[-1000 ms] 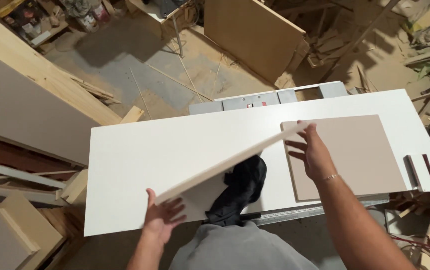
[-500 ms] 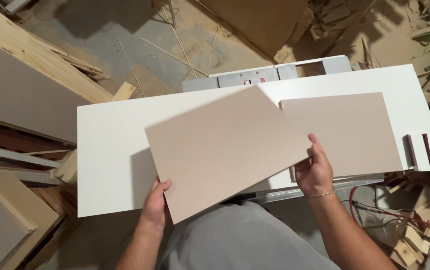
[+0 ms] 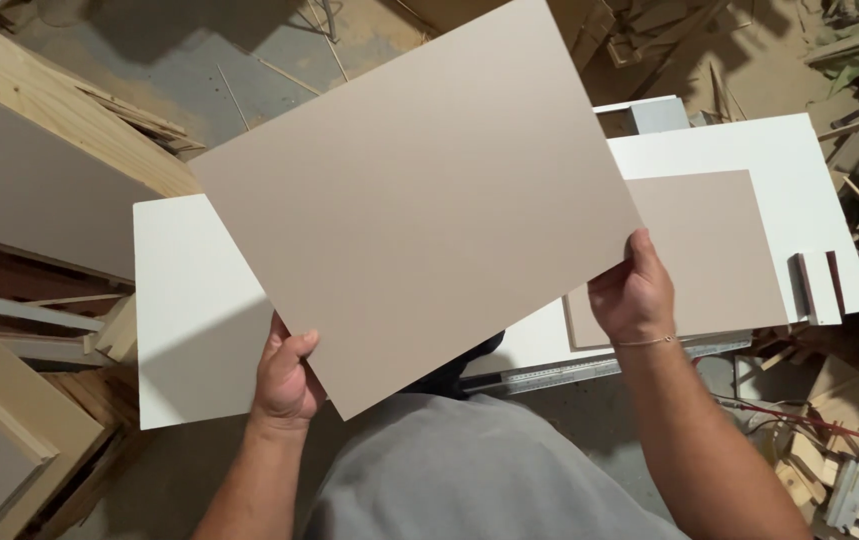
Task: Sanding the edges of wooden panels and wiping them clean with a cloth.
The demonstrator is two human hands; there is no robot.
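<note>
Fingers of our left hand (image 3: 284, 375) and right hand (image 3: 632, 292) pinch the tan board's (image 3: 414, 200) edges, tilted above the white tabletop (image 3: 184, 330).

a white table top (image 3: 189, 330) carries a second tan board (image 3: 719, 250) lying flat at its right and small dark-edged strips (image 3: 817, 288) near the right edge. a metal ruler (image 3: 559, 375) runs along the front edge. wooden planks (image 3: 39, 140) and offcuts (image 3: 19, 420) lie on the dusty floor (image 3: 239, 70).

Your single head-worn camera looks steeply down from close above, facing forward over the long white laminated board (image 3: 189, 320) toward the dusty workshop floor (image 3: 199, 80).
</note>
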